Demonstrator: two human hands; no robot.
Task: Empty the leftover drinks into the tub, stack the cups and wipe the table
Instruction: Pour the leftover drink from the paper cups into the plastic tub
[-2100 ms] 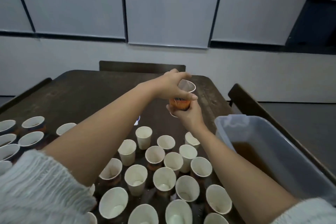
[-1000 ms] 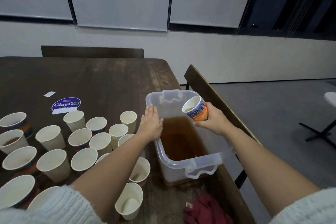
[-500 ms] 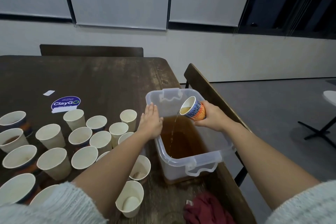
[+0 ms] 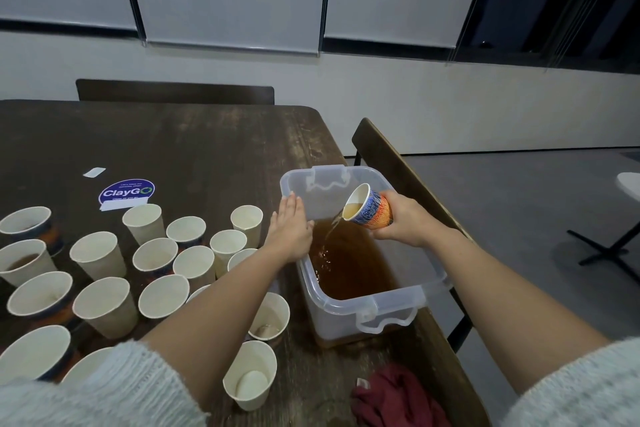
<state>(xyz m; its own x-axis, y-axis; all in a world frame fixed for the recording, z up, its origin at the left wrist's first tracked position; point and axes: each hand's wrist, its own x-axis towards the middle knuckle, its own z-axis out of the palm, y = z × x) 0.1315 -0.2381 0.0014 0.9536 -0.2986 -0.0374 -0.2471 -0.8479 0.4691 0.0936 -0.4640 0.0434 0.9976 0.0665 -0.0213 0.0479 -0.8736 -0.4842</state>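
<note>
Right hand [image 4: 403, 222] grips tilted cup [image 4: 367, 207] over tub [image 4: 363, 305]; left hand [image 4: 290, 229] seemingly flat on rim.

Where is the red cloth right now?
Head view, bottom right: the red cloth lies on the table's near edge, just in front of the tub.

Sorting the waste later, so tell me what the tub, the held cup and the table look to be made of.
Tub: clear plastic, slightly glossy; the brown liquid shows through its walls, and it has moulded clip handles.
Cup: probably paper, matte, with a printed blue and orange outside, plain pale inside and a rolled rim.
Table: looks like dark wood with a worn finish; grain streaks and pale scuffs show, though it may be veneer.
</note>
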